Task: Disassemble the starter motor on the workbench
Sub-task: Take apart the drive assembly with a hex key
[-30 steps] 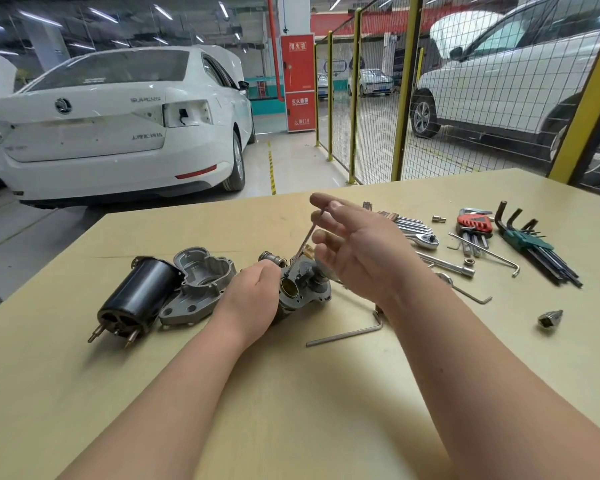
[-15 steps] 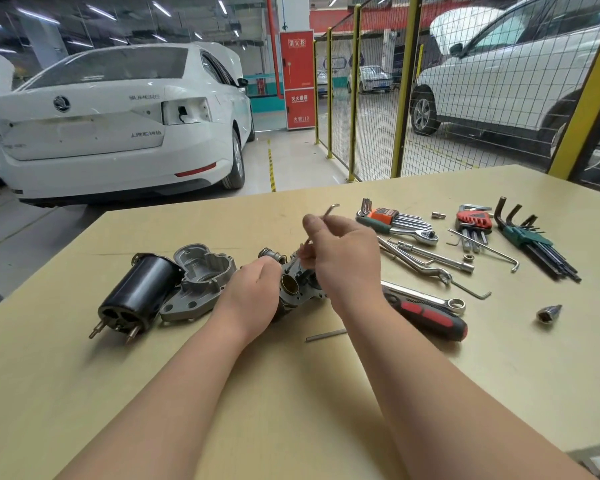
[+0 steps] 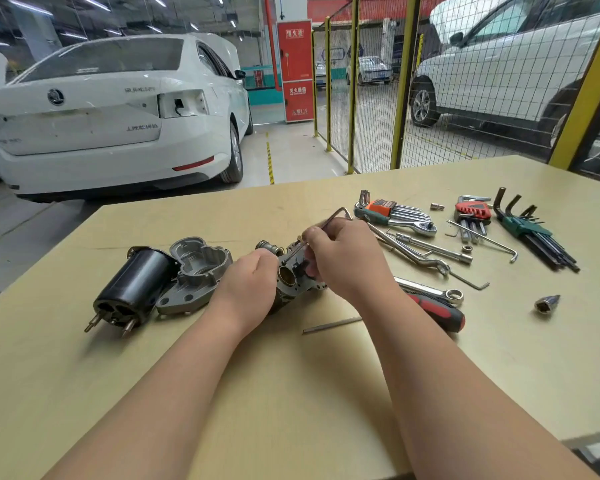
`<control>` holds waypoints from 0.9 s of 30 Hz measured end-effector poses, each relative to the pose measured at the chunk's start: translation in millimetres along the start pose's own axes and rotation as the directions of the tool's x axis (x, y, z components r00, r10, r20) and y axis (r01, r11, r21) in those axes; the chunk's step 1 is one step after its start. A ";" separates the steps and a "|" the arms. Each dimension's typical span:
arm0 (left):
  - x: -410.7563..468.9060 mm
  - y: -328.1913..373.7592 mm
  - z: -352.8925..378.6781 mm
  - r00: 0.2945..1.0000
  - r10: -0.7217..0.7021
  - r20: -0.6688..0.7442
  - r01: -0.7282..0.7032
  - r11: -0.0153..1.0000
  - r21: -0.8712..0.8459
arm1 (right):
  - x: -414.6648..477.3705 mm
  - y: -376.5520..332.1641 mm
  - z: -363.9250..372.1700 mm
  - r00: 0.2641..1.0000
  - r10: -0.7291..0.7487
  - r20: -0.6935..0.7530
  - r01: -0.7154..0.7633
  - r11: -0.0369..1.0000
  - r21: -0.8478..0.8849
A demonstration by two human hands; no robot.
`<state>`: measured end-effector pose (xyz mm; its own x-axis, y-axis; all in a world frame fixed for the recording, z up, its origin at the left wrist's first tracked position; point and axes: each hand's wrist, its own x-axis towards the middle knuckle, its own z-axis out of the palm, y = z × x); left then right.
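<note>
Well to the left of the left grip, a glossy black cylindrical motor body (image 3: 132, 289) is lying on its side on the pale matte surface (image 3: 291, 393). Its long axis is running from far right to near left, and two metal studs are pointing toward the near edge. Just beside it, between it and the left grip, a grey cast-metal end housing (image 3: 198, 271) is lying hollow side up, showing rounded lobes and a flange with bolt holes.

The left grip (image 3: 248, 289) is curling round the left side of the starter motor casting (image 3: 293, 292) and holding it on the surface. The casting is sitting between the two grips, showing rough grey metal and a round brass-coloured bushing that is facing the viewer.

The right grip (image 3: 347, 261) is pinching a thin L-shaped steel hex key (image 3: 331, 219) between thumb and fingers. The key's long arm is slanting down and left into the top of the casting, with its bend rising above the knuckles.

On the near side of the right grip, a slim steel rod (image 3: 331, 324) is lying flat. To its right, a red-and-black handle (image 3: 440, 313) and a ring spanner (image 3: 444, 293) are lying side by side. Farther right, a faceted metal socket (image 3: 546, 303) is lying alone.
</note>
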<state>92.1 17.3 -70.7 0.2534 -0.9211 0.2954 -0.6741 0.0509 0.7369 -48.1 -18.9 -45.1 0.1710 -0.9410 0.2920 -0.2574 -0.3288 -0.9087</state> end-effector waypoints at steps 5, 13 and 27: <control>-2.7 2.7 0.9 1.000 0.022 -0.007 -0.022 0.999 0.032 | 3.3 -5.7 -1.0 0.983 -0.152 -0.104 0.111 0.938 -0.328; -1.7 4.7 1.3 0.999 -0.054 0.010 0.054 0.998 -0.012 | 2.2 -3.1 1.5 0.992 -0.115 -0.042 0.105 0.975 -0.197; -2.2 8.0 2.6 0.998 -0.063 -0.008 0.063 0.998 0.007 | 14.0 -4.0 4.1 0.986 -0.149 -0.077 0.093 0.867 -0.489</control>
<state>84.3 18.8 -67.1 0.3008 -0.9194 0.2533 -0.6615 -0.0098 0.7499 -40.8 -30.5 -38.6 0.1340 -0.8848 0.4463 -0.6723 -0.4120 -0.6151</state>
